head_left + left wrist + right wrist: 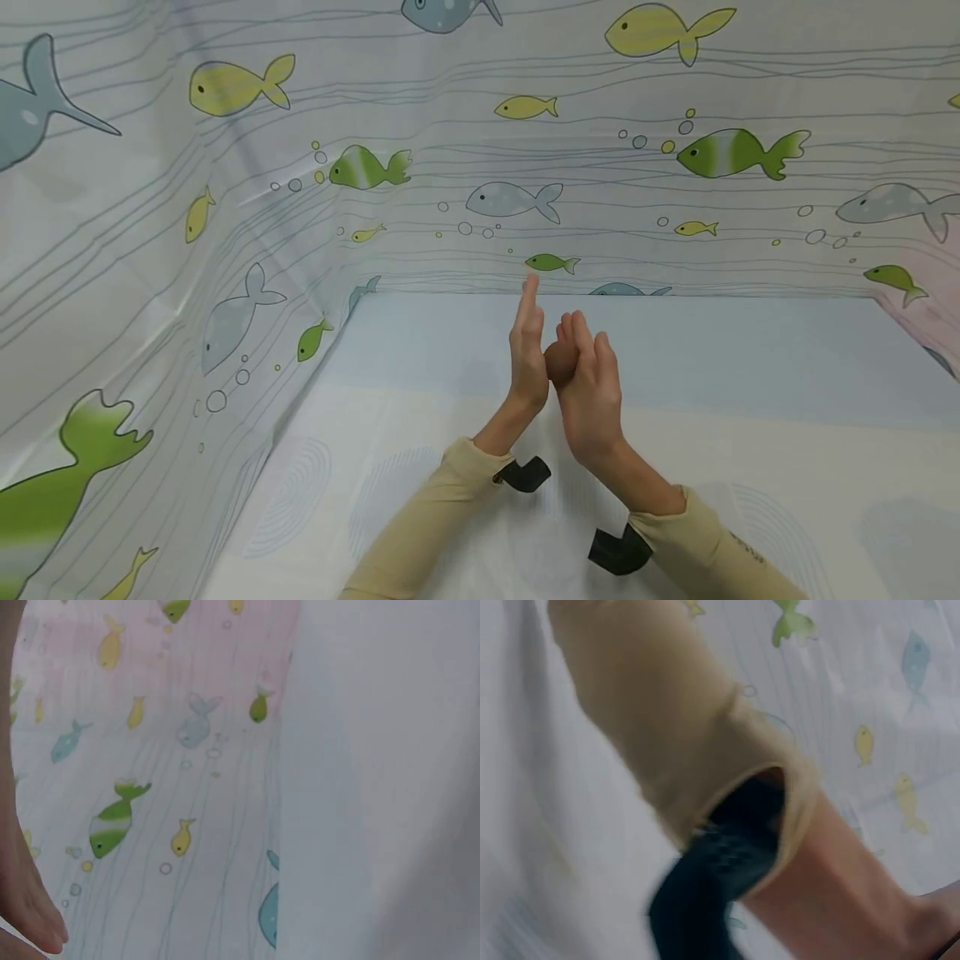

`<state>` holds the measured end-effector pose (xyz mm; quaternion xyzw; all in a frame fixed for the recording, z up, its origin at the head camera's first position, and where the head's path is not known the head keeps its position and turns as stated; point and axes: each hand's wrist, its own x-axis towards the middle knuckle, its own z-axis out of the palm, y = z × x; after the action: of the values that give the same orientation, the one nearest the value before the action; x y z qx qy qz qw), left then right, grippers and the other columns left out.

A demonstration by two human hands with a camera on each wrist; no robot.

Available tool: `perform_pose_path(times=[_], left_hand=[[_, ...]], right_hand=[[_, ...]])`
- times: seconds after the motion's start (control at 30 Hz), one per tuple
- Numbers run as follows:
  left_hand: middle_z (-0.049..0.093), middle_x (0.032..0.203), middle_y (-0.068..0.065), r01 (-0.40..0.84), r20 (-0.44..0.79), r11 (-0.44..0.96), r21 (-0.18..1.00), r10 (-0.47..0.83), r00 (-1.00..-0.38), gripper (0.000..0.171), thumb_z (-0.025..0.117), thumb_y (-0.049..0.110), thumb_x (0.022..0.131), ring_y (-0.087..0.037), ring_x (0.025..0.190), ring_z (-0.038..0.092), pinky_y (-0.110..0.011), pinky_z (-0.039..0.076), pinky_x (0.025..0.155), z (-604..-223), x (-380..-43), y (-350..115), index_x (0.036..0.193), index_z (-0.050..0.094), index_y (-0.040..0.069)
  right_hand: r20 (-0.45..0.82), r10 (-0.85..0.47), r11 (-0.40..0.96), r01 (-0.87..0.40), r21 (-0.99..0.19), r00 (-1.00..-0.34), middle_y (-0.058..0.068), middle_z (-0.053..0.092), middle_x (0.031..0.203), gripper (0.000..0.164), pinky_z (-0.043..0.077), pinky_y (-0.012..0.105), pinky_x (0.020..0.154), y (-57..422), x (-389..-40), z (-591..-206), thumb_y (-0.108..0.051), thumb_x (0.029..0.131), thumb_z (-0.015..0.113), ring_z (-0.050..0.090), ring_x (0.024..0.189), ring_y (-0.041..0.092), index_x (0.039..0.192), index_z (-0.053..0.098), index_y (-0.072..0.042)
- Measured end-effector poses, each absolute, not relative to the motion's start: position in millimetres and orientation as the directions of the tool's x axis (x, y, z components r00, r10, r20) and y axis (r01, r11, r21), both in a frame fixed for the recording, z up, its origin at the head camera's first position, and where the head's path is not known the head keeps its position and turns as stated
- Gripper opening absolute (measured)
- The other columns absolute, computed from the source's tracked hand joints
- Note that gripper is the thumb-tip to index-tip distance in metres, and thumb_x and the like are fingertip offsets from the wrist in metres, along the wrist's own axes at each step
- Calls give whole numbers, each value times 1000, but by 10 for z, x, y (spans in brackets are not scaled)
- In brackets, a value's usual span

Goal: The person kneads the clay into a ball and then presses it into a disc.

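Note:
In the head view a round brown ball (562, 363) sits between my two palms, above the light table. My left hand (531, 354) stands upright with its fingers straight and its palm side against the ball. On the other side my right hand (592, 392) has its fingers extended, with the ball lying along its palm. The right fingers partly cover the ball. Only a strip of a hand (22, 877) shows at the edge of the left wrist view. The right wrist view holds a beige sleeve (660, 697) and a bare wrist, but no ball.
The white and pale blue table (450, 350) lies under the arms. A curtain with printed fish (465, 150) hangs behind it and along the left side. Black straps (528, 474) stick out from both sleeve cuffs.

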<state>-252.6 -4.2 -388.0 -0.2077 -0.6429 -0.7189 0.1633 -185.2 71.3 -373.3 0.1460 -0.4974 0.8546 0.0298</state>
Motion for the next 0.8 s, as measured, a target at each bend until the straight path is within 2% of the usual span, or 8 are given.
perform_pose_path(times=[0.13, 0.23, 0.37, 0.57, 0.8], left_hand=[[15, 165, 1, 520, 536, -158, 840, 92, -839, 74, 27, 52, 99, -10, 152, 9, -40, 9, 123, -3975, -2426, 47, 159, 19, 8], [14, 165, -2, 519, 546, -196, 832, 122, -829, 77, 29, 54, 100, -11, 151, 14, -36, 18, 121, -4009, -2344, 111, 158, 16, 6], [14, 165, -2, 510, 543, -219, 832, 130, -829, 78, 29, 56, 100, -12, 150, 17, -34, 26, 118, -4025, -2257, 171, 159, 15, 6], [15, 164, 3, 536, 558, -163, 828, 150, -816, 80, 26, 62, 99, -11, 152, 8, -36, 15, 122, -3980, -2154, 205, 159, 16, 10], [17, 164, 1, 548, 569, -158, 822, 164, -806, 81, 24, 62, 99, -14, 153, 5, -39, 12, 123, -3907, -2103, 205, 159, 15, 8]], right_hand=[[237, -48, -529, -176, -830, -970, 2, 3, 167, 77, 6, 35, 123, 762, -1936, -3674, -57, 102, 17, 4, 153, 13, 159, -6, -11], [233, -4, -543, -194, -817, -972, 2, 4, 167, 76, 7, 30, 122, 780, -2000, -3665, -55, 102, 20, 6, 153, 13, 160, -4, -12], [247, 36, -552, -225, -803, -968, 0, 2, 167, 73, 4, 29, 122, 795, -2070, -3701, -53, 102, 22, 4, 153, 12, 160, -4, -15], [259, 66, -560, -251, -790, -964, -3, -3, 167, 74, -1, 28, 122, 856, -2219, -3805, -54, 102, 21, -1, 153, 10, 160, -8, -18], [272, 75, -605, -261, -752, -959, -2, -7, 167, 77, -5, 30, 122, 895, -2332, -3856, -56, 101, 24, -5, 153, 11, 160, -8, -17]])
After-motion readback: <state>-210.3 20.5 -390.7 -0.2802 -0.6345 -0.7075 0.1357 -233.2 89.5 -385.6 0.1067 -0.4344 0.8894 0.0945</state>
